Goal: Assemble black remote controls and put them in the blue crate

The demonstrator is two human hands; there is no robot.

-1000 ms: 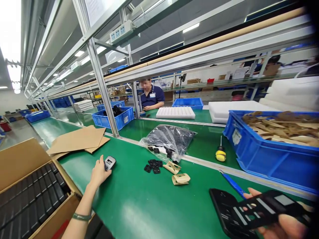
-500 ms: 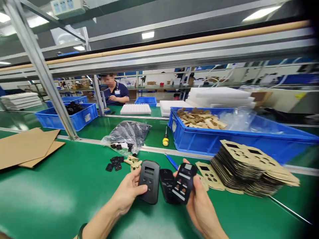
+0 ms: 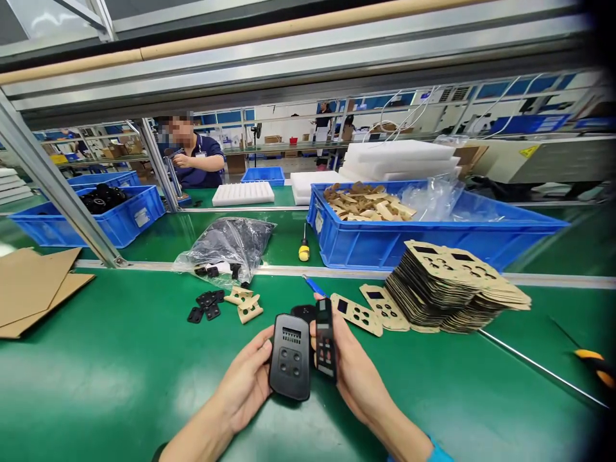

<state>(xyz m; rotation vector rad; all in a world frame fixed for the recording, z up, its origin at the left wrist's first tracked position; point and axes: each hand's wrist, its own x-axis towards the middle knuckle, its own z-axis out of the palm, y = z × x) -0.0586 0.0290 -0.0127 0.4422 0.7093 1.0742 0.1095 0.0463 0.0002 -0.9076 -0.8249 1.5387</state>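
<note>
My left hand (image 3: 248, 380) grips a black plastic device housing (image 3: 289, 356) with a small display slot and several round button holes, held upright over the green bench. My right hand (image 3: 353, 372) holds a thin black keypad panel (image 3: 326, 339) edge-on, right beside the housing. Another black part (image 3: 303, 312) lies on the bench just behind them. Tan cut-out backing sheets (image 3: 357, 314) lie flat to the right of my hands.
A tall stack of tan sheets (image 3: 457, 285) sits at right. A blue bin (image 3: 414, 234) holds tan scraps. A plastic bag of black parts (image 3: 226, 247), loose black pads (image 3: 206, 305), a yellow-handled screwdriver (image 3: 303, 247) and cardboard (image 3: 29, 289) lie around. A co-worker (image 3: 192, 160) sits opposite.
The view swung right and down. My left hand brought the housing in from the left; my right hand turned the keypad panel edge-on and moved it close against the housing.
</note>
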